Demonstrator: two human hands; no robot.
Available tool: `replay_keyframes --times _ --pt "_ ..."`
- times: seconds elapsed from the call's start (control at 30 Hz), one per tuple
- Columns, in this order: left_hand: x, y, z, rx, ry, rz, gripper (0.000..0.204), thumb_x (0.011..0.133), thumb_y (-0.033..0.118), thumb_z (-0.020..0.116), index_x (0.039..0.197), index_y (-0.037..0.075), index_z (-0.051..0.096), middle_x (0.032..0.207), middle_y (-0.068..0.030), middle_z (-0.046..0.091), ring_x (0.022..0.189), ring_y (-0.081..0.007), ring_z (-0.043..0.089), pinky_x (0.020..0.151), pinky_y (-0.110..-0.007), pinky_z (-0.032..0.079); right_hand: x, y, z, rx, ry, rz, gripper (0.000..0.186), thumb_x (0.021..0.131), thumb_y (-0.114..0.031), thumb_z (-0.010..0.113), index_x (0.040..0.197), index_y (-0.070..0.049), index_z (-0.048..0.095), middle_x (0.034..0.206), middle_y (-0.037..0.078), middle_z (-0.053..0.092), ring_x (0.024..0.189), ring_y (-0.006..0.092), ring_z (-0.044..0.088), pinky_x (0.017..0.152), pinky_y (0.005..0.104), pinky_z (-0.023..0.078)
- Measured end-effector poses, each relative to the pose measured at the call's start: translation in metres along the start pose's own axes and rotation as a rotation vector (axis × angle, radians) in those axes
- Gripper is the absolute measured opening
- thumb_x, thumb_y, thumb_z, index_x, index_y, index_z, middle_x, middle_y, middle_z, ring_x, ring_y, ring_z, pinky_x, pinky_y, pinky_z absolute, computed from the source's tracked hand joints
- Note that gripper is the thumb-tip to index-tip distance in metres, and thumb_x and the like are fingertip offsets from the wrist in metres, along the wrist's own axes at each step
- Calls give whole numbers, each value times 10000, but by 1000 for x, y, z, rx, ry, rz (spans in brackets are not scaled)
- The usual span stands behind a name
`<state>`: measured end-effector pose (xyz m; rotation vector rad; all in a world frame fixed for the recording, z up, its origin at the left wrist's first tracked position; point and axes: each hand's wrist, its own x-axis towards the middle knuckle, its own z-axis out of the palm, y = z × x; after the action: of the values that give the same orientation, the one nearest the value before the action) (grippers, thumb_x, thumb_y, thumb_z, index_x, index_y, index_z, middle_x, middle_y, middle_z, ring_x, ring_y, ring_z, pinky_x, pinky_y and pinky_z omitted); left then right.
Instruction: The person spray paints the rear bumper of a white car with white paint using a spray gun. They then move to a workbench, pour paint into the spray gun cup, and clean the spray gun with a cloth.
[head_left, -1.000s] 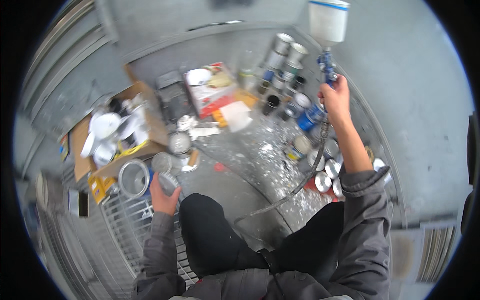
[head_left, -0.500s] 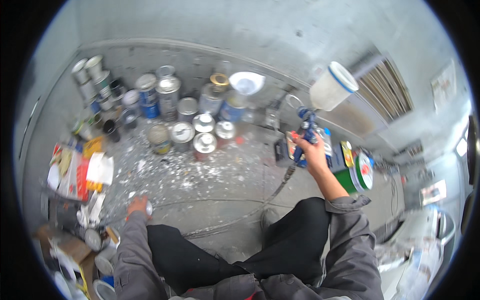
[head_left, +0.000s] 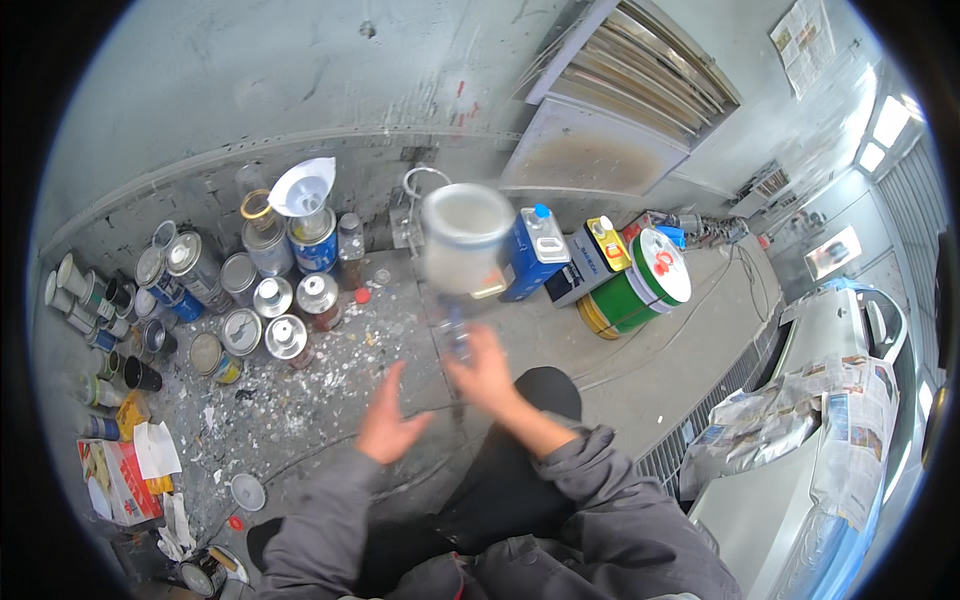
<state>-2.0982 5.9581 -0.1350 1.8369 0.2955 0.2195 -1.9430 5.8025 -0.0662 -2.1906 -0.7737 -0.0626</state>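
My right hand (head_left: 484, 372) is closed around the handle of a blue spray gun (head_left: 454, 328), which is smeared by motion. On top of the gun sits a whitish cup (head_left: 466, 240), roughly upright, its round top facing me. My left hand (head_left: 392, 420) is raised beside the gun, thumb and fingers apart, holding nothing. It does not touch the gun. A small white round lid (head_left: 247, 492) lies on the floor at the lower left, close to a red cap (head_left: 237, 523).
Several paint cans (head_left: 242, 330) crowd the wall at left, one topped by a white funnel (head_left: 303, 187). Beyond the gun stand a blue canister (head_left: 537, 255), a dark canister (head_left: 590, 262) and a green drum (head_left: 632, 288). A paper-covered car body (head_left: 780, 440) is at right.
My left hand has risen from the floor at lower left toward the gun. My right hand has brought the spray gun in toward the middle, its cup now upright. The view has turned right.
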Motion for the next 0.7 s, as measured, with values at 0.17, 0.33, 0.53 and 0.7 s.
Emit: replay_keyframes --times 0.17,0.33,0.53,0.7 --pt "74 -22 80 -489 401 -410 204 914 -32 632 1113 6 609 933 -79 712 756 -182 667 694 -341 563 16 35 -67 50 -262 -291 473 878 -289 815 1302 -102 718 1329 191 686 1267 407 640 1091 496 510" --pt "68 -69 46 -144 488 -226 142 1028 21 610 1019 -11 749 962 -78 786 901 -151 716 848 -335 559 134 254 -254 -591 466 195 515 926 -243 780 1365 -24 623 1273 204 662 1137 382 681 958 486 562" --pt "30 -65 30 -250 233 -227 83 967 43 712 1036 5 738 1157 -179 755 1185 -324 695 1071 -489 505 169 446 -367 -1003 430 864 694 876 -569 782 1369 -129 575 1393 193 557 1207 423 664 839 559 614" --pt "9 -68 51 -82 250 -328 362 919 71 741 1280 44 734 1273 -123 758 1175 -261 715 1020 -396 547 184 548 -368 -967 555 786 516 1016 -488 627 1152 9 611 1116 240 705 924 405 773 779 551 630"
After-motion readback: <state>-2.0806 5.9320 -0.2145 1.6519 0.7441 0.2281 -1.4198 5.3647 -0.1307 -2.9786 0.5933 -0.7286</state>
